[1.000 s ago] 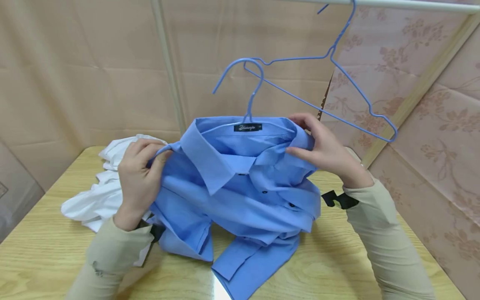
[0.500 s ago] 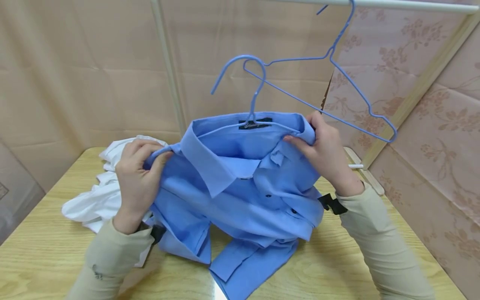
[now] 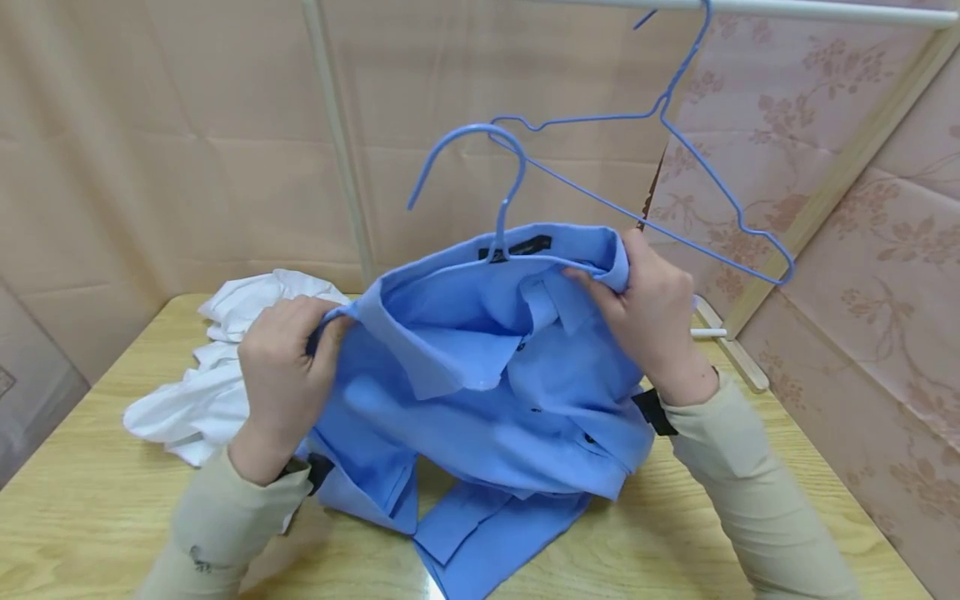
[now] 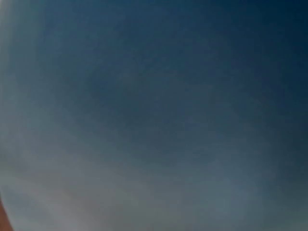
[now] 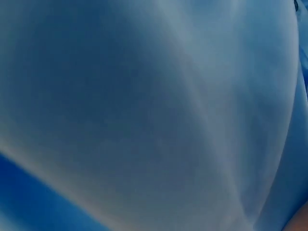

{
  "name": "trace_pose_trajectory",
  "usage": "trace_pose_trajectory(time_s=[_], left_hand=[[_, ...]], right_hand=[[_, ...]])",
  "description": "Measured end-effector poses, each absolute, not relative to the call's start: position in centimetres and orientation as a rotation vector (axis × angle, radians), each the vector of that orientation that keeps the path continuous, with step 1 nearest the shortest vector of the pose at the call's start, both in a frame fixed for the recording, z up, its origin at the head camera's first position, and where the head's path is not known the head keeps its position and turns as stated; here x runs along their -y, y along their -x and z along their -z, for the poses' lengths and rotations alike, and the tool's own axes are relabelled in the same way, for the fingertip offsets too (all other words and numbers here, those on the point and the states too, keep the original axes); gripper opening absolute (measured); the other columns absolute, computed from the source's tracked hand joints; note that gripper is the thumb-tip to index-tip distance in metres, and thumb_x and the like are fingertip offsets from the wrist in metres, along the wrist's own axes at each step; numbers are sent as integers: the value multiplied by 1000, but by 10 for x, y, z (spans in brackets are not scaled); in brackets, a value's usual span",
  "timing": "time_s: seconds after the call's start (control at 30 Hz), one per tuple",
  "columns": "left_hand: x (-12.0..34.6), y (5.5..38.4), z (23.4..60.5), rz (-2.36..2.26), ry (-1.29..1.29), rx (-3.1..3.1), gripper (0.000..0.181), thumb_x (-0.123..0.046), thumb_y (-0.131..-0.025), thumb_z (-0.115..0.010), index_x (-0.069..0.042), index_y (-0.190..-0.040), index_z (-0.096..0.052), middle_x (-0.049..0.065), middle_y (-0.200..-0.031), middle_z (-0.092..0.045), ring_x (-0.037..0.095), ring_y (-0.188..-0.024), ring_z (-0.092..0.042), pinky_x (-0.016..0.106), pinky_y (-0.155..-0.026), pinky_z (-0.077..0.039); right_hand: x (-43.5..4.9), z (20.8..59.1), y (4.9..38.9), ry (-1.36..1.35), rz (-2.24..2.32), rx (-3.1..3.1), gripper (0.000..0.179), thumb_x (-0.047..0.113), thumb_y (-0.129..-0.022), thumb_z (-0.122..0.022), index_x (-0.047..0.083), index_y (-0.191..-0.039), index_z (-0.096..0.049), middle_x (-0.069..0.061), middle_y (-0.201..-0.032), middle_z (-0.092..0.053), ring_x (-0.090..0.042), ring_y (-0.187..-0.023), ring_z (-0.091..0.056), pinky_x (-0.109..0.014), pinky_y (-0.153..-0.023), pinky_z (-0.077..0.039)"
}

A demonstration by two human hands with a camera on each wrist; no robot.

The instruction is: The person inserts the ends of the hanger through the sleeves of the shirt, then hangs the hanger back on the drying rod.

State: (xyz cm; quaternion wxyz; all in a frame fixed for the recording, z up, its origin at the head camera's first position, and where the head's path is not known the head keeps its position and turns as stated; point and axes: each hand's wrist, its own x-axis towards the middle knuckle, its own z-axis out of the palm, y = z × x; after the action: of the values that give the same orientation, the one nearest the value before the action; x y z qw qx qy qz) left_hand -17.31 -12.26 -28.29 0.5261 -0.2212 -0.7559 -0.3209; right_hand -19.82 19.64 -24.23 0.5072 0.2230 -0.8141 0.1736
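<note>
A blue button-up shirt (image 3: 480,433) is held up over the table, its lower part and a sleeve lying on the wood. Inside its collar sits a blue wire hanger (image 3: 517,179), whose hook rises above the dark neck label. My left hand (image 3: 285,367) pinches the shirt's shoulder on the left, thumb in front. On the other side my right hand (image 3: 656,308) grips the collar edge, with the thumb inside the neckline. Blurred blue cloth (image 4: 154,106) fills the left wrist view. Close folds of the shirt (image 5: 192,96) fill the right wrist view.
Crumpled white cloth (image 3: 195,400) lies on the wooden table (image 3: 675,542) at the left. A second blue hanger (image 3: 738,200) hangs from a white rail (image 3: 825,10) at upper right. The rack's wooden foot (image 3: 738,354) stands behind my right hand.
My right hand has closed onto the collar and tugged its right side up. The collar now tilts, and the hanger's hook has leaned left. My left hand has shifted slightly.
</note>
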Motion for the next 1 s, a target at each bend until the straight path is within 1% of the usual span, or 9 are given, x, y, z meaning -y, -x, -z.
trace_pose_trajectory(time_s=[0.1, 0.2, 0.33, 0.43, 0.53, 0.63, 0.77, 0.9, 1.0], left_hand=[[123, 172, 283, 801, 530, 1801, 40, -35, -91, -53, 1, -76, -65, 13, -70, -63, 27, -62, -55, 36, -60, -38], [125, 173, 284, 865, 501, 1802, 29, -25, -88, -60, 1, -76, -66, 14, -73, -65, 27, -64, -56, 32, -62, -38], [129, 176, 282, 911, 454, 1796, 14, -12, -81, -66, 1, -77, -67, 13, -74, -66, 27, -66, -56, 31, -64, -37], [130, 178, 281, 930, 438, 1780, 9, -9, -79, -68, 0, -77, -68, 13, -74, -67, 27, -66, -55, 26, -65, -36], [132, 179, 280, 944, 440, 1765, 8, -8, -78, -69, 0, -76, -69, 13, -73, -67, 27, -66, -55, 19, -67, -34], [134, 180, 280, 959, 439, 1757, 8, -6, -77, -70, 1, -75, -68, 14, -73, -66, 24, -67, -55, 16, -69, -33], [137, 182, 280, 998, 437, 1752, 6, -1, -75, -70, 4, -74, -67, 17, -72, -65, 11, -71, -54, 15, -72, -35], [138, 181, 280, 1038, 461, 1732, 5, 2, -74, -70, 6, -74, -67, 19, -72, -64, -2, -76, -53, 13, -74, -38], [139, 181, 279, 1072, 491, 1712, 11, -2, -76, -70, 8, -72, -66, 17, -71, -64, -4, -76, -53, 14, -73, -39]], right_hand=[[-195, 244, 197, -570, -410, 1962, 67, 64, -81, -45, -3, -84, -51, -11, -57, -47, -23, -43, -43, -34, -39, -29], [-195, 248, 196, -628, -419, 1951, 74, 68, -80, -38, -5, -92, -51, -15, -66, -56, -28, -47, -50, -39, -41, -35], [-199, 252, 194, -759, -482, 1948, 77, 65, -85, -27, -5, -106, -49, -18, -84, -59, -32, -66, -56, -44, -56, -42], [-203, 253, 193, -889, -549, 1933, 72, 58, -91, -24, -6, -112, -48, -20, -93, -57, -32, -78, -54, -44, -69, -41], [-209, 252, 193, -1019, -623, 1909, 66, 50, -95, -26, -9, -114, -48, -21, -95, -56, -30, -81, -50, -40, -75, -37], [-216, 253, 194, -1089, -719, 1904, 61, 45, -96, -32, -10, -113, -50, -20, -96, -56, -26, -82, -49, -33, -78, -36], [-230, 255, 199, -1067, -787, 1939, 62, 49, -92, -40, -8, -112, -52, -19, -97, -56, -24, -87, -49, -25, -80, -34], [-247, 257, 206, -1025, -843, 2021, 63, 52, -89, -47, -4, -116, -54, -19, -104, -57, -19, -97, -49, -25, -79, -34], [-257, 258, 207, -993, -925, 2086, 53, 43, -90, -52, -1, -119, -55, -11, -110, -60, -10, -102, -54, -22, -84, -39]])
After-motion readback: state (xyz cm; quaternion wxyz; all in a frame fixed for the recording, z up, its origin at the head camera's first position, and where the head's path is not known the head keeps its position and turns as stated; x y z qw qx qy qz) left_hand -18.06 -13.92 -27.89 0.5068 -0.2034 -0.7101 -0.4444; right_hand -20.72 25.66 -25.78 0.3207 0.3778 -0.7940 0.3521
